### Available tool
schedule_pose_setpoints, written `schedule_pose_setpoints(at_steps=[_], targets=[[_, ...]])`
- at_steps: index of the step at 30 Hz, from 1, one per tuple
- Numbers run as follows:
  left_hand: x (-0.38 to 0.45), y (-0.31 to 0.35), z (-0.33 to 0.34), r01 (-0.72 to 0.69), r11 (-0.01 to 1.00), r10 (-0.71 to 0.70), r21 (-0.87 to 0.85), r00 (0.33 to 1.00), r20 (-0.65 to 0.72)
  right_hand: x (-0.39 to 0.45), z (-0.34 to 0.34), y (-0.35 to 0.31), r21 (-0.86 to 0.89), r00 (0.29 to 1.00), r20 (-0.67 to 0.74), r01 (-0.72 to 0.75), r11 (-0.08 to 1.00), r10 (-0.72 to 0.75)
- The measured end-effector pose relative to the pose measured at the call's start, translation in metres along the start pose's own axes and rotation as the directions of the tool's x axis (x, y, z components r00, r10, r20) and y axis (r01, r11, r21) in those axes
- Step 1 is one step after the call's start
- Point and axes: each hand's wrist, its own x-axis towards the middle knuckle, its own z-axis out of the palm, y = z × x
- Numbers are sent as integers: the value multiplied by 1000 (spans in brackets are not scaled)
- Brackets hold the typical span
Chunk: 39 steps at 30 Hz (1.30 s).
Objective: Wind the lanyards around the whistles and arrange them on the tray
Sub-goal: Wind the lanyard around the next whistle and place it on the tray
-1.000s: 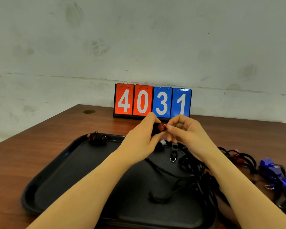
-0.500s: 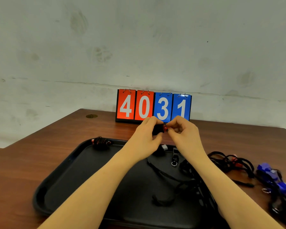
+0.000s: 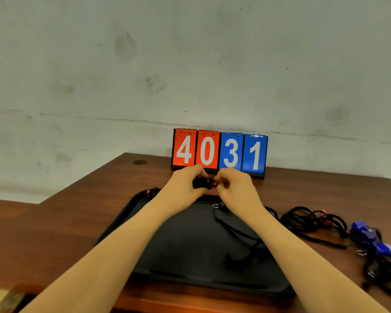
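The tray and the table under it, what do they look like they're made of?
The tray looks like black moulded plastic with a matte finish: it has a raised rim with rounded corners and gives only a dull sheen. It could be rubber-coated; the frame cannot settle that. The table looks like reddish-brown wood or wood-look laminate, smooth and semi-gloss, with faint grain streaks and soft reflections.

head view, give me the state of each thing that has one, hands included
left hand: grips the red whistle's wrapped end
right hand: pinches the whistle's red end
red whistle: held above the tray's far edge, partly wound in black lanyard
tray: flat on the table, loose black lanyard lying in it
wound whistle: rests in the tray's far left corner
blue whistles: unwound, on the table right of the tray
scoreboard: upright, reads 4031
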Motion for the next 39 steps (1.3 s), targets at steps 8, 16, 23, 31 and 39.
schedule_pose_setpoints(at_steps=[8, 16, 23, 31, 39], targets=[[-51, -44, -44, 164, 983, -168, 79, 985, 49, -11, 52, -43, 101, 963, 244, -146, 984, 118], [-77, -84, -62, 292, 949, -301, 116, 951, 66, -7, 91, -65, 34, 891, 414, -220, 975, 187], [-78, -90, -64, 273, 948, -289, 164, 954, 84, -6, 93, -67, 71, 870, 469, -205, 976, 149], [-82, -83, -62, 241, 946, -278, 217, 947, 160, -8, 87, -68, 114, 848, 523, -165, 980, 82], [-78, -54, -52, 166, 972, -179, 167, 981, 68, -10, 56, -47, 111, 916, 395, -121, 986, 67]])
